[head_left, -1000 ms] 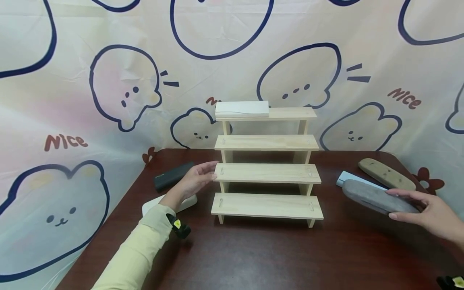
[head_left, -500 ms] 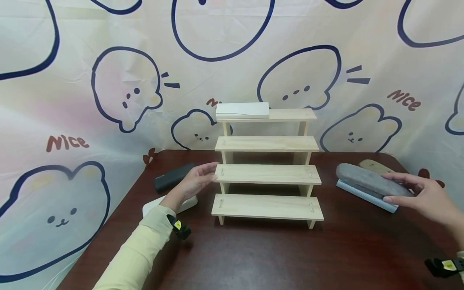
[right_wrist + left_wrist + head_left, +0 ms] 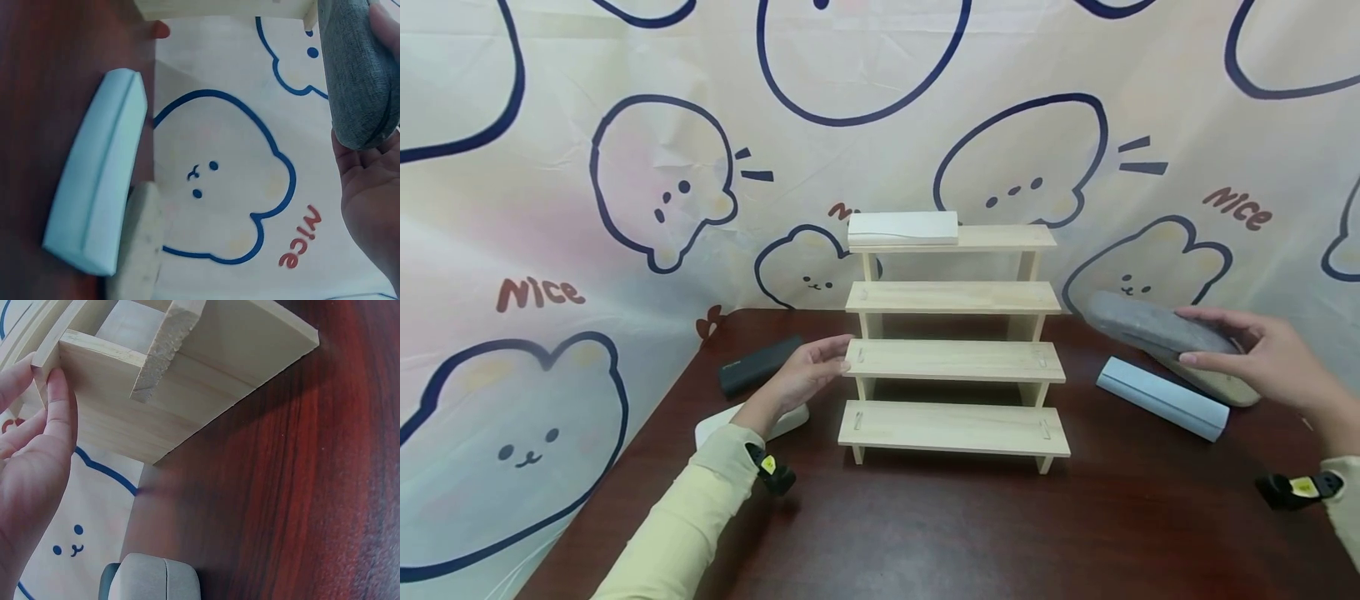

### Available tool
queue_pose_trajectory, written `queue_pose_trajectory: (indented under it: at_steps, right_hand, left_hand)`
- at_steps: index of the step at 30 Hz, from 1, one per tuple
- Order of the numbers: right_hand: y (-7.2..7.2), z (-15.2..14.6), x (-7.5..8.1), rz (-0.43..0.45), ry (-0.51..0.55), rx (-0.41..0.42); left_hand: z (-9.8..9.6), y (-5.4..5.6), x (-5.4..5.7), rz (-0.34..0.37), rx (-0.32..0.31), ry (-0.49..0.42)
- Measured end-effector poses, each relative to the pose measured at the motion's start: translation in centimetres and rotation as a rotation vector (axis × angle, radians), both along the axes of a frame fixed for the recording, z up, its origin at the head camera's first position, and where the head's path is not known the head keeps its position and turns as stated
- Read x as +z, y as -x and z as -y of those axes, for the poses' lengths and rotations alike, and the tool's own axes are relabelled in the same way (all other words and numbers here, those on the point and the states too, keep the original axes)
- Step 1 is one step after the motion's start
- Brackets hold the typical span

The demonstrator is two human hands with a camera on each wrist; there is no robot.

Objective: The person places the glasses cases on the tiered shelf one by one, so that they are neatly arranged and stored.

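Got a dark red table point(image 3: 910, 533) with a wooden step shelf point(image 3: 955, 360) at the left fingers point(image 3: 827, 344), white box point(image 3: 902, 227) on top, black case point(image 3: 752, 367) and rounded white case point(image 3: 792, 419) left of those fingers, plus blue case point(image 3: 1163, 400) and beige case point(image 3: 1221, 386) below the right fingers point(image 3: 1219, 317).

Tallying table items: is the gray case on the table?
Off: the right hand holds the gray case above the table; its wrist view shows backdrop between.
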State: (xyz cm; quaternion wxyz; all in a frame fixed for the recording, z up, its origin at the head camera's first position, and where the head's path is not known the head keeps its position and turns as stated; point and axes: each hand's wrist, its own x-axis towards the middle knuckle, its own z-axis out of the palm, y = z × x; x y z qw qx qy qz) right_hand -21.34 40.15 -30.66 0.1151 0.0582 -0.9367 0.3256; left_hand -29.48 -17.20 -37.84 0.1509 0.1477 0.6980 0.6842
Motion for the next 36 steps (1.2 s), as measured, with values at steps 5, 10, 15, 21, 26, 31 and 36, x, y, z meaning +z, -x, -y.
queue_pose_trajectory:
  at_steps: [5,10,15,21,26,31,36]
  right_hand:
    - [1.3,1.1,1.9,0.004,0.005,0.011]
    - [2.7,1.8,3.4,-0.033,-0.013,0.057]
    - [4.1,2.5,4.7,-0.072,-0.024,0.099]
    - [5.4,4.1,6.5,-0.081,-0.022,0.098]
    - [7.1,5.0,7.7,-0.074,-0.005,0.115]
    - [8.7,5.7,8.4,-0.038,0.018,0.138]
    - [9.9,6.3,8.8,-0.03,-0.005,0.159]
  left_hand:
    - [0.0,0.1,0.0,0.002,-0.002,-0.004]
    - [-0.1,0.1,0.0,-0.001,-0.001,0.003]
    - [-0.1,0.1,-0.1,0.013,0.012,0.01]
    - [0.0,0.0,0.0,0.011,0.015,0.017]
    - [0.1,0.0,0.1,0.006,0.018,0.032]
    - [0.1,0.0,0.0,0.01,0.023,0.025]
    - [0.0,-0.1,0.1,0.015,0.025,0.022]
